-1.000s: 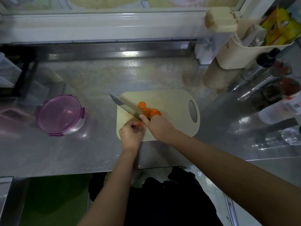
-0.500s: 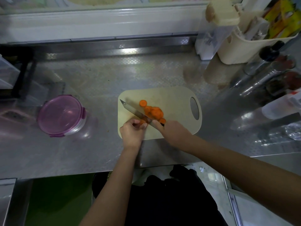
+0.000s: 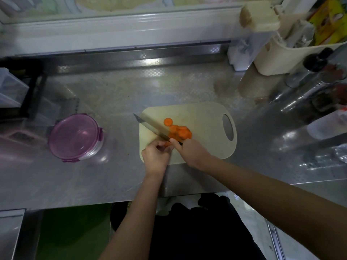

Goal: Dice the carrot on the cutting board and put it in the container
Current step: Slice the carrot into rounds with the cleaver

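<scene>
R hand [image 3: 191,152] grasps the knife [image 3: 152,126] by its handle over the near part of the cream cutting board [image 3: 206,117]. Blade angles far-left, tip past the board's left edge. L hand [image 3: 155,156] is just left of it, fingers curled round a small carrot end [image 3: 167,144] at the blade. Carrot slices [image 3: 178,131] are piled right of the blade, mid-board. Purple-lidded container [image 3: 75,136] is closed, well left on the steel counter [image 3: 112,175].

Glossy patterned metal counter [image 3: 112,175], matt, perhaps plastic cutting board [image 3: 202,117], translucent plastic container [image 3: 75,136].
</scene>
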